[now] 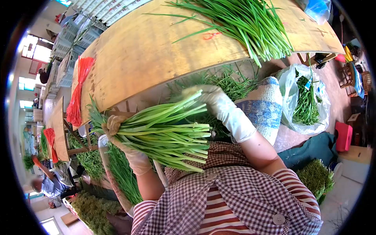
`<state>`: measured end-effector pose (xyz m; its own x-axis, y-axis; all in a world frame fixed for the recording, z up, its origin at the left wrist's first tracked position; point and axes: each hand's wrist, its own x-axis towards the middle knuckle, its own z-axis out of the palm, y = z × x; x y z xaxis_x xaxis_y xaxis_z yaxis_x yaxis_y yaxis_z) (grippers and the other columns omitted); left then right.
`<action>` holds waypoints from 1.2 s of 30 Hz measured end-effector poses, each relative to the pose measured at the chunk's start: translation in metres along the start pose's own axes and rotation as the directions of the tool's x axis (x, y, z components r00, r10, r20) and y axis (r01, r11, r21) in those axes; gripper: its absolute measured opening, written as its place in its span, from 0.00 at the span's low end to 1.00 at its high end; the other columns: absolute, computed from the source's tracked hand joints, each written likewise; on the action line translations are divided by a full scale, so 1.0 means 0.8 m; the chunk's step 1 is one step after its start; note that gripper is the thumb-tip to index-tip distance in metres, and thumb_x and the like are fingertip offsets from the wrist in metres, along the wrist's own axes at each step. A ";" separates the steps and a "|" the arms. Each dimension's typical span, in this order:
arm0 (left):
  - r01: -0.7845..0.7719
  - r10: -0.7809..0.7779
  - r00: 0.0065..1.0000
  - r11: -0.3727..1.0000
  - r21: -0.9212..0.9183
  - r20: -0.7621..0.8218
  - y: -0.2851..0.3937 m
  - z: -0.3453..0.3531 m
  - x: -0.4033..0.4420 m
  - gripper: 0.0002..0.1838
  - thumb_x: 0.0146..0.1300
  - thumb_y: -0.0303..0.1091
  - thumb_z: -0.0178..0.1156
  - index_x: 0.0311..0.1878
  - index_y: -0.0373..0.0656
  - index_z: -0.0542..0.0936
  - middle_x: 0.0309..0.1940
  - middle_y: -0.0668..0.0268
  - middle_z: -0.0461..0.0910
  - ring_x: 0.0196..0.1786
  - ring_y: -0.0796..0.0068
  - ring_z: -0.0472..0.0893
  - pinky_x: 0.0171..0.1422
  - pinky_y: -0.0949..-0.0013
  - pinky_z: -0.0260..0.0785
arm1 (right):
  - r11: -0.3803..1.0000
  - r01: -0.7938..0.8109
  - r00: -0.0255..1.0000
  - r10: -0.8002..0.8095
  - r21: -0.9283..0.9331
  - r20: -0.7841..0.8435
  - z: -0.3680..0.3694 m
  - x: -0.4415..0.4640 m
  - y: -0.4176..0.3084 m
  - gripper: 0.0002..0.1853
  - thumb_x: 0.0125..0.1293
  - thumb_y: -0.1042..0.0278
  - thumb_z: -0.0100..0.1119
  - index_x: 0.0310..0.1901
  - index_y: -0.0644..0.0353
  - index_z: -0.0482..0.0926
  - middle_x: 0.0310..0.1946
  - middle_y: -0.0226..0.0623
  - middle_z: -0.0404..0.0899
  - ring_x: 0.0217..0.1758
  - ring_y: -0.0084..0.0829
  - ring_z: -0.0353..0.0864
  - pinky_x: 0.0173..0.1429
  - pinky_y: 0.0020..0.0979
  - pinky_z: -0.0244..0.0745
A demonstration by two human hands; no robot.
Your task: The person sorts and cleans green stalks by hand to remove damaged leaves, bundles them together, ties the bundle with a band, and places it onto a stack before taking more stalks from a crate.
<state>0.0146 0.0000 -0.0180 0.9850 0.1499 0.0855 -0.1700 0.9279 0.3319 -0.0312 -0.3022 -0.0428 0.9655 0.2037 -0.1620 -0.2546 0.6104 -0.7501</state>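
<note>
My left hand (114, 127), in a soiled pale glove, is wrapped around a bunch of garlic chives (164, 133) near its leafy end. The bunch lies sideways in front of my checked apron, its pale cut stems fanned out to the right. My right hand (203, 96), gloved as well, is at the upper stem ends of the bunch. Motion smears its fingers, and I cannot tell whether they grip a stem. Beyond, a larger pile of garlic chives (250, 27) lies on the wooden table (156, 47), stems toward me.
A bundle of red ties (80, 90) hangs over the table's left end, and a loose red tie (211, 36) lies near the pile. To the right stand a woven sack (268, 105) and a clear plastic bag (288, 82) of greens. Another person (55, 184) is at far left.
</note>
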 end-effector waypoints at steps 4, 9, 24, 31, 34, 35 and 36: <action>0.245 -0.223 0.969 0.775 -0.582 0.110 0.007 0.024 -0.010 0.16 0.65 0.30 0.55 0.22 0.50 0.63 0.15 0.77 0.64 0.20 0.86 0.67 0.38 0.80 0.68 | 0.924 0.084 0.926 -0.211 -0.374 -0.313 -0.048 -0.008 -0.022 0.18 0.60 0.70 0.65 0.52 0.62 0.80 0.43 0.34 0.84 0.47 0.26 0.81 0.56 0.23 0.75; 0.215 -0.190 0.977 0.834 -0.507 0.102 -0.014 0.041 -0.011 0.16 0.63 0.29 0.56 0.21 0.51 0.63 0.14 0.77 0.64 0.20 0.87 0.67 0.33 0.84 0.66 | 0.895 -0.170 0.970 0.226 -0.412 0.091 -0.020 -0.028 0.000 0.33 0.61 0.61 0.66 0.65 0.64 0.66 0.54 0.42 0.78 0.44 0.27 0.80 0.52 0.24 0.75; 0.180 -0.132 0.978 0.926 -0.332 0.161 -0.027 0.061 -0.011 0.16 0.62 0.30 0.57 0.22 0.50 0.62 0.15 0.77 0.59 0.22 0.81 0.63 0.36 0.78 0.65 | 0.547 0.302 0.942 -0.299 -0.781 0.155 0.017 -0.036 0.002 0.14 0.57 0.75 0.66 0.47 0.57 0.84 0.43 0.37 0.82 0.42 0.28 0.82 0.46 0.27 0.78; 0.130 -0.102 0.984 0.972 -0.195 0.149 -0.006 0.038 -0.006 0.15 0.65 0.34 0.54 0.23 0.50 0.62 0.17 0.76 0.60 0.25 0.78 0.65 0.51 0.68 0.65 | -0.144 0.167 0.814 -0.538 -0.975 0.219 -0.007 -0.031 0.021 0.09 0.58 0.71 0.56 0.41 0.54 0.80 0.31 0.36 0.80 0.31 0.36 0.82 0.35 0.35 0.77; 0.063 -0.046 0.994 0.983 -0.172 0.102 0.017 0.033 -0.005 0.15 0.64 0.35 0.55 0.23 0.50 0.63 0.18 0.76 0.63 0.25 0.78 0.66 0.54 0.67 0.65 | -0.059 -0.154 0.763 -0.642 -0.986 -0.081 -0.087 -0.024 0.018 0.13 0.58 0.73 0.57 0.45 0.56 0.80 0.33 0.41 0.82 0.34 0.41 0.83 0.39 0.37 0.78; 0.071 -0.051 0.991 0.983 -0.168 0.122 0.021 0.033 -0.006 0.15 0.63 0.35 0.55 0.22 0.50 0.64 0.18 0.75 0.65 0.26 0.77 0.67 0.56 0.66 0.65 | -0.044 -0.159 0.796 -0.596 -0.986 -0.102 -0.096 -0.032 0.013 0.13 0.59 0.72 0.58 0.47 0.56 0.80 0.35 0.42 0.83 0.36 0.41 0.83 0.41 0.36 0.78; 0.082 -0.059 0.988 0.983 -0.162 0.142 0.024 0.033 -0.006 0.15 0.62 0.36 0.56 0.22 0.49 0.65 0.18 0.75 0.67 0.26 0.77 0.67 0.59 0.65 0.65 | -0.027 -0.169 0.826 -0.549 -0.985 -0.126 -0.098 -0.038 0.008 0.14 0.60 0.71 0.59 0.49 0.56 0.81 0.37 0.44 0.83 0.38 0.41 0.83 0.44 0.35 0.79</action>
<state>0.0056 0.0078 0.0129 0.9792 0.0445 0.1979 -0.0811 0.9802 0.1807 -0.0578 -0.3642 -0.0931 0.9443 -0.2635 0.1972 -0.1027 -0.8052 -0.5840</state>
